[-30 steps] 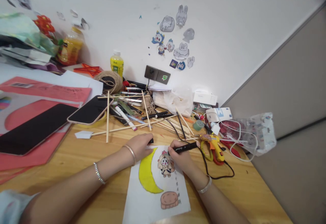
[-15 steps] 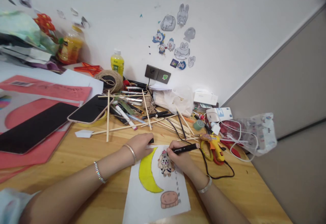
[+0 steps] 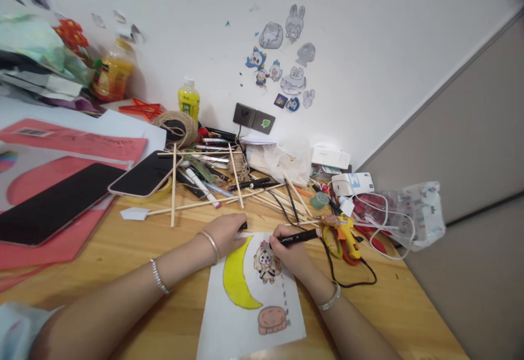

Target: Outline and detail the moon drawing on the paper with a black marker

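Observation:
My right hand is closed round a black marker, its lower end at the head of a small cartoon figure drawn on a white sheet of paper. My left hand rests at the sheet's upper left edge, its fingers closed on a small black marker cap. On the same sheet are a yellow crescent moon, a brownish-pink round cake drawing and a column of handwritten characters. The marker's tip is hidden by my fingers.
Wooden sticks and many markers lie behind the paper. A yellow glue gun with a black cord is right of my right hand. A phone and a black tablet-like slab lie left. A yellow-capped bottle stands behind.
My right hand and the marker have shifted very slightly at the figure's head. My left hand stays in place.

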`<control>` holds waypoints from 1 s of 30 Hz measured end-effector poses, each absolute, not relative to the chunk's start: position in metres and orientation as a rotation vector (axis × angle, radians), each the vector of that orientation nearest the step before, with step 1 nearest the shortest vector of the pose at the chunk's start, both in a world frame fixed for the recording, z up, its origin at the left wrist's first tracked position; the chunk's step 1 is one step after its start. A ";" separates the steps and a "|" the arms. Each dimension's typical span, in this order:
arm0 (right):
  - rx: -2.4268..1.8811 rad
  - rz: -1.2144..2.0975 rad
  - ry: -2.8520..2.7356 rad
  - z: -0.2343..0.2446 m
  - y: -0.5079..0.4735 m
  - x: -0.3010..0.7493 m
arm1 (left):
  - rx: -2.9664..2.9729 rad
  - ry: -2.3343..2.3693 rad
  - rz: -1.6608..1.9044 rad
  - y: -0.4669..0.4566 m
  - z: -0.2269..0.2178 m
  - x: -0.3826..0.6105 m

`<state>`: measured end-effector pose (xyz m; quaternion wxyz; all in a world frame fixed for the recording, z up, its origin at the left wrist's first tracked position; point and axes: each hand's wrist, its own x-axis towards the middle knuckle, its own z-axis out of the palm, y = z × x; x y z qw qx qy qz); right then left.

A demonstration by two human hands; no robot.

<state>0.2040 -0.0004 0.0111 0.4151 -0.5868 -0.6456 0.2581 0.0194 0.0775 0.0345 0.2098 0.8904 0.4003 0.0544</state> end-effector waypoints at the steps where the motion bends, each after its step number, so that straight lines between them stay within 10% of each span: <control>1: -1.471 0.645 -1.635 0.011 0.000 0.204 | 2.476 1.113 0.144 0.077 0.035 0.019; 30: -1.463 0.736 -1.644 0.010 -0.002 0.205 | 2.497 1.104 0.129 0.077 0.034 0.020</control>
